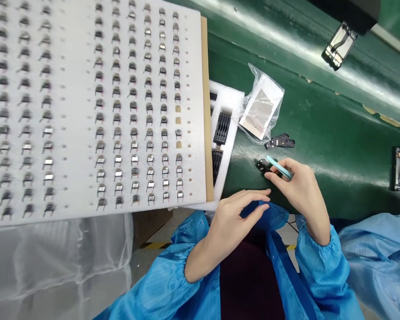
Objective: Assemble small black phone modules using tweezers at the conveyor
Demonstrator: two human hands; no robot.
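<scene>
My right hand [295,182] pinches a pair of light-blue tweezers [276,165] over the green bench. Right by the tweezers' tip and my fingers lies a small black part [263,166]; I cannot tell whether they touch it. Just beyond it rests a larger black part [282,141] with small light marks. My left hand [235,215] hovers at the bench's near edge, fingers stretched out and thumb apart, and nothing shows between them. A clear plastic bag [263,104] with a white and grey sheet in it sits farther back.
A large white foam board [80,102] set with rows of small metal-and-black pieces fills the left. Partly under it is a white foam tray [232,104] with black parts. Open device housings [340,46] stand back right and far right. A blue sleeve [380,249] shows at right.
</scene>
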